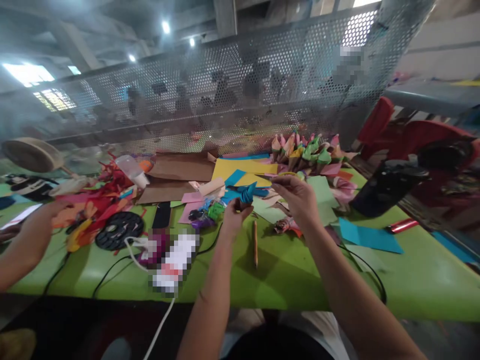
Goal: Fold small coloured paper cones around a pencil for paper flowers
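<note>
My left hand (233,216) is raised over the green table (285,270), its fingers pinched on a small blue folded paper piece (247,194). My right hand (296,196) hovers just to the right of it with fingers curled, and seems to pinch a thin strip or a pair of scissors (275,176) whose shape I cannot make out. Between my forearms a wooden pencil (255,243) lies on the table. Just below my right hand rests a small crumpled red and pink paper piece (287,226).
Coloured paper sheets (243,170), brown card (180,167) and a row of folded paper flowers (311,150) lie behind. A black disc (119,230), cables and a white plug strip (176,260) sit left. Another person's hand (37,225) rests at the far left. A perforated metal screen (240,95) backs the table.
</note>
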